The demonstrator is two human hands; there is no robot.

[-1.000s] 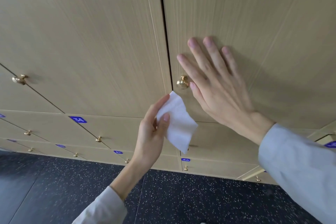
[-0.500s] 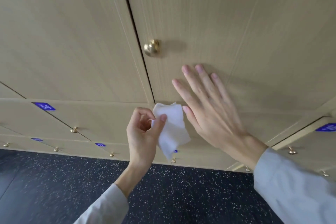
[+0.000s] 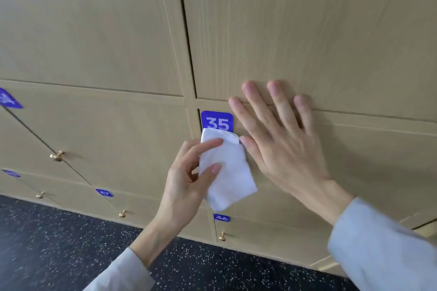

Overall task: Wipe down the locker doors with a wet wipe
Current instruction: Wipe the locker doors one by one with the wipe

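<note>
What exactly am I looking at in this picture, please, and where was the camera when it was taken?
There is no machine here, only a person's two bare hands. The single picture comes from a camera worn on the person's head, looking forward and down, so the arms reach in from the bottom edge.

In front is a wall of pale wooden locker doors with small brass knobs and blue number plates; the nearest plate reads 35. Below lies a dark speckled floor.

The left hand pinches a folded white wipe between thumb and fingers, just under plate 35. The right hand holds nothing: it lies open, fingers spread against the doors. Whether the wipe touches the door cannot be told.
</note>
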